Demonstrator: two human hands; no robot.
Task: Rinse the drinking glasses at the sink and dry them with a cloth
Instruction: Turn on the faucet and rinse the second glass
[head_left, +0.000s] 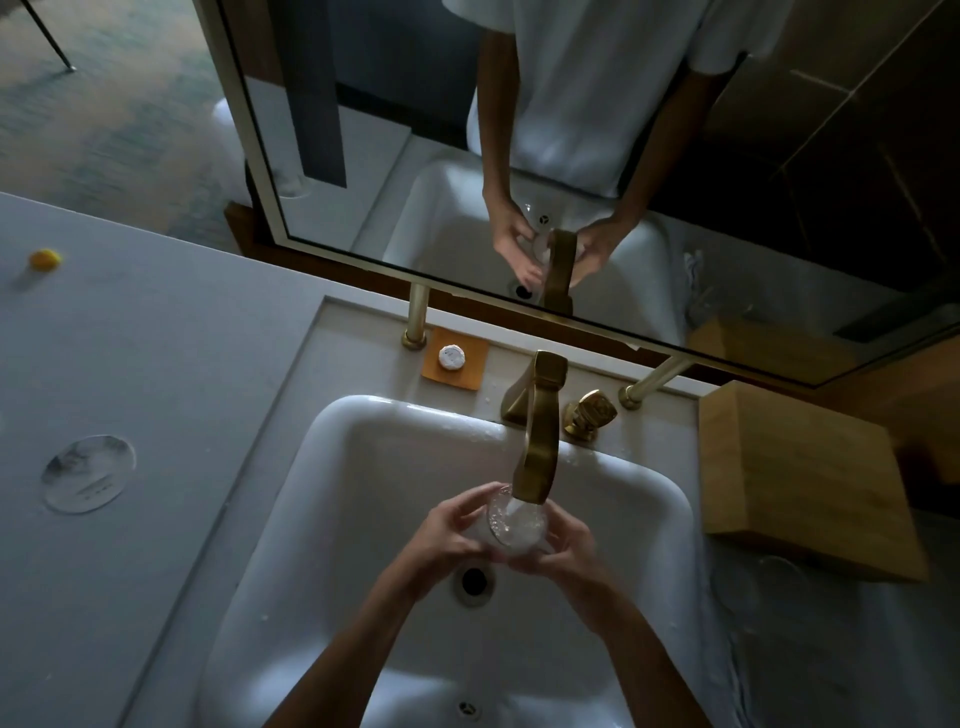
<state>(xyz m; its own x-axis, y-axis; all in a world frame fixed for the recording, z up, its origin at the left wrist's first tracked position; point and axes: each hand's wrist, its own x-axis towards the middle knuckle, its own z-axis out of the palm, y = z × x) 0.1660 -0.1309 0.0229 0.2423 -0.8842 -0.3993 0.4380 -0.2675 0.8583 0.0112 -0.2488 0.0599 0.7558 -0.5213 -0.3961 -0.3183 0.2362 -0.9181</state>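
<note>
Across the grey table (130, 364), a clear round glass coaster (88, 474) lies well left of the white ceramic sink (363, 452). Over the drain, the left hand (447, 535) and right hand (563, 545) each keep a curled grip on the clear drinking glass (517, 525), mouth up to catch water from the brass tap (537, 431). Rightward sits a light wooden box (795, 478).

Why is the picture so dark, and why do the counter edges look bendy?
Head view: the room is dim, so the sink is the brightest thing; the wide-angle lens bends the counter and mirror frame; the glass under the tap looks blurry with splashing water.
</note>
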